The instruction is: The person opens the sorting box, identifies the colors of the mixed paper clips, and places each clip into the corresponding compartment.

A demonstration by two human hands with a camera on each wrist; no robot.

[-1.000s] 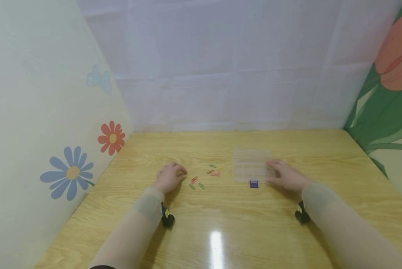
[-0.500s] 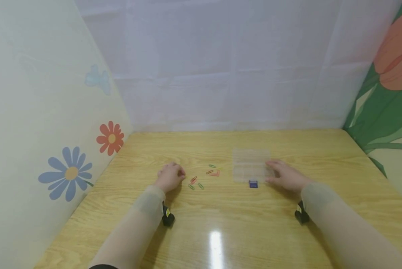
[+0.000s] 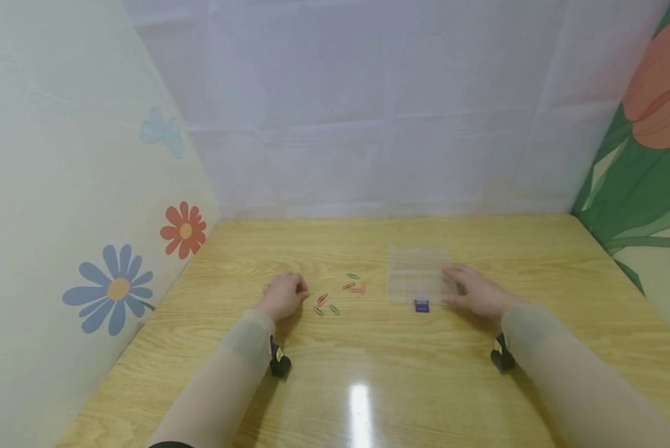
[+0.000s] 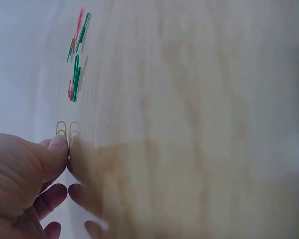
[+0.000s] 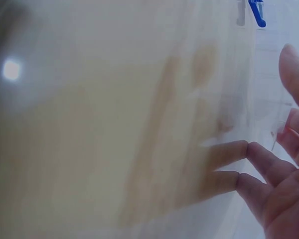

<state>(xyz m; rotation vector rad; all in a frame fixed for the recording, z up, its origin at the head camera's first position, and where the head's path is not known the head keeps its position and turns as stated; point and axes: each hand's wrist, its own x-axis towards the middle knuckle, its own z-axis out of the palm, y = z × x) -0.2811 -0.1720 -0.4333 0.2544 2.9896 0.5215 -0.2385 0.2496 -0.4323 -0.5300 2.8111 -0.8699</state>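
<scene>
- Head view has both hands down on a glossy wooden table (image 3: pixel 368 361), with a clear plastic organizer box (image 3: pixel 418 277) sitting a bit right of centre, so that's the landmark here.
- Right hand (image 3: pixel 477 292) rests against the box's right side, fingers pretty much straight and relaxed, touching the edge but not wrapped round anything. Right wrist view shows those fingertips (image 5: pixel 254 149) lying on the tabletop next to the clear plastic.
- Box has a small blue latch (image 3: pixel 422 305) on its near edge, just left of the right hand.
- Left hand (image 3: pixel 283 295) is well to the left of the box, fingers curled in. Left wrist view shows a fingertip pressing down on the end of a yellowish paper clip (image 4: pixel 61 128), which lies flat on the table. Can't honestly tell if it's pinched or just pressed.
- Loose paper clips (image 3: pixel 340 295), red and green ones, are scattered between the left hand and the box, none touching the box.
- Flower stickers (image 3: pixel 185 229) decorate the wall far left of the box.
</scene>
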